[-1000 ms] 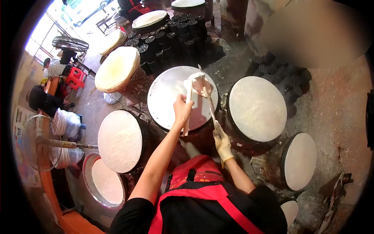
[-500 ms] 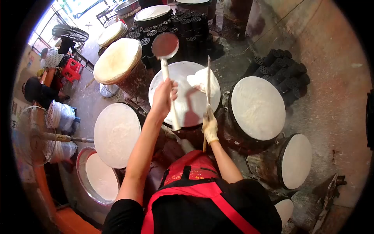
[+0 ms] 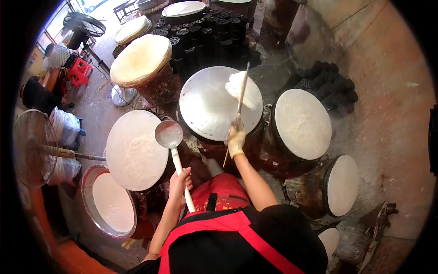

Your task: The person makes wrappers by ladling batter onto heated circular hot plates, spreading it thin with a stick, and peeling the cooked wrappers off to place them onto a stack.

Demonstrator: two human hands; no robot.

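My left hand point(image 3: 180, 184) is closed round the white handle of a ladle point(image 3: 169, 134). The ladle's metal bowl is near the right rim of the left griddle, which bears a round white sheet point(image 3: 136, 150). In my right hand point(image 3: 236, 138), which wears a pale knit glove, is a long thin stick point(image 3: 244, 86) pointing away from me. Beside and partly behind the stick, a soft white lump point(image 3: 234, 85) is over the right side of the middle griddle point(image 3: 205, 102); I cannot tell whether it is attached. That griddle shows bare, shiny metal.
More griddles with white sheets point(image 3: 303, 123) stand to the right. A basin of white batter point(image 3: 113, 205) is at lower left. Stacked flat sheets point(image 3: 140, 59), black perforated coal cylinders point(image 3: 223, 32), fans point(image 3: 34, 146), a red stool point(image 3: 79, 72) and a seated person point(image 3: 39, 95) are around.
The ladle has come down toward me and left, from above the middle griddle to near the left griddle. The stick and white lump have shifted slightly; my right hand still holds the stick.
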